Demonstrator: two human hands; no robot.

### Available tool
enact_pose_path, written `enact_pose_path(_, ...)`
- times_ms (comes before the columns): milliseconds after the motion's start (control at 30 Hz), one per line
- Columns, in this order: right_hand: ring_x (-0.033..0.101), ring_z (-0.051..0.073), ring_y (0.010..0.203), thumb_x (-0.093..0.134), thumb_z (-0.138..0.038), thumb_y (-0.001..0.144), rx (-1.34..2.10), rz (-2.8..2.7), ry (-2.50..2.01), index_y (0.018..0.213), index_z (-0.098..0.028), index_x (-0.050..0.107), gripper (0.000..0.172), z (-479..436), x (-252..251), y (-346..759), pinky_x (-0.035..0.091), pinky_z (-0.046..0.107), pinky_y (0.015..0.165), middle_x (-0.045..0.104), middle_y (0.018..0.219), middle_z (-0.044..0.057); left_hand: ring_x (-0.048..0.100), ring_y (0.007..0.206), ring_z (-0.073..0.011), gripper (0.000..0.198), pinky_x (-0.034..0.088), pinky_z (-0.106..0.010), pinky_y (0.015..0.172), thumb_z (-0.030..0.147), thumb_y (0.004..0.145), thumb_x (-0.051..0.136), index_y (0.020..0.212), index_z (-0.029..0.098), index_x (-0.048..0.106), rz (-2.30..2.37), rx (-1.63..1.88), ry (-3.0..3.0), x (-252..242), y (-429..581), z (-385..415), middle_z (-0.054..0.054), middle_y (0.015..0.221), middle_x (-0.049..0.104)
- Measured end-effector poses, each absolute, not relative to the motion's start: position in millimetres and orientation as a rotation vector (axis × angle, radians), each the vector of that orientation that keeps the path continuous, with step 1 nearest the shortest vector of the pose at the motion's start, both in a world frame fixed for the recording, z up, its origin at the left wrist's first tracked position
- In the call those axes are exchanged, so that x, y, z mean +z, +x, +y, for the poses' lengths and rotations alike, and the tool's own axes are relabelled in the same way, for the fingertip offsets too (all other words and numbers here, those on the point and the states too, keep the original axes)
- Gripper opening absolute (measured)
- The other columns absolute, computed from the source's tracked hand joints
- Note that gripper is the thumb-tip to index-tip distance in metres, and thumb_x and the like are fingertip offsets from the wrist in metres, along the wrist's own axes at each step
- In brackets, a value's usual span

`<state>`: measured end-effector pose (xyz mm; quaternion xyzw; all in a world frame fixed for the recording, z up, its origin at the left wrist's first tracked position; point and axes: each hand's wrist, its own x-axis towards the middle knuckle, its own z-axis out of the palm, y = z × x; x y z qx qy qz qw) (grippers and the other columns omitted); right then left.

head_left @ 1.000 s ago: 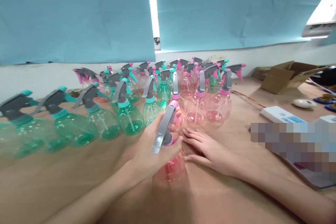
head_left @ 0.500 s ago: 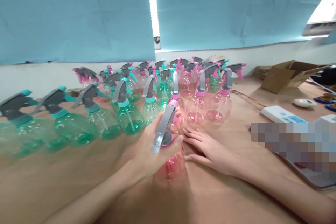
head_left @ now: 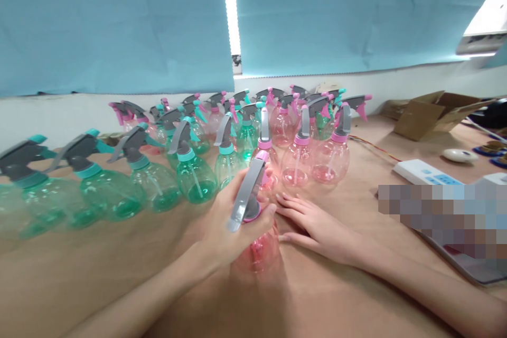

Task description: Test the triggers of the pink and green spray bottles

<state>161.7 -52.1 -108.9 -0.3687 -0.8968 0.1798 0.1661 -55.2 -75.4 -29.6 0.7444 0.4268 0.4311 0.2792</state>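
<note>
My left hand (head_left: 222, 227) is closed around the neck of a pink spray bottle (head_left: 259, 253), which has a grey and pink trigger head and stands upright in front of me. Part of the trigger is hidden by the fingers. Palm down on the table (head_left: 328, 296), my right hand (head_left: 312, 222) lies with its fingers stretched out, their tips close to the bottle's right side. Just beyond stand more pink spray bottles (head_left: 295, 169). To the left runs a row of green spray bottles (head_left: 196, 179) with turquoise collars.
Several more pink and green bottles crowd the back by the wall. An open cardboard box (head_left: 422, 116) sits at the back right, with a white computer mouse (head_left: 459, 156) in front of it. A white power strip (head_left: 428, 171) lies nearer, beside a blurred-out patch.
</note>
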Motion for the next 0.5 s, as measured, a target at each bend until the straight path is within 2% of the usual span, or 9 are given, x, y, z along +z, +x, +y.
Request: enact_pose_path(500, 0.031, 0.033, 0.145, 0.045, -0.061, 0.096, 0.518, -2.546, -1.042, 0.147, -0.014, 0.046, 0.069, -52.0, -108.9, 161.6, 0.031, 0.053, 0.117, 0.04, 0.155, 0.016, 0.059, 0.065, -0.0148, 0.024, 0.049, -0.028, 0.062, 0.026, 0.08, 0.059, 0.103, 0.026, 0.053, 1.164, 1.206, 2.033, -28.6, -55.0, -76.2, 0.004, 0.078, 0.062)
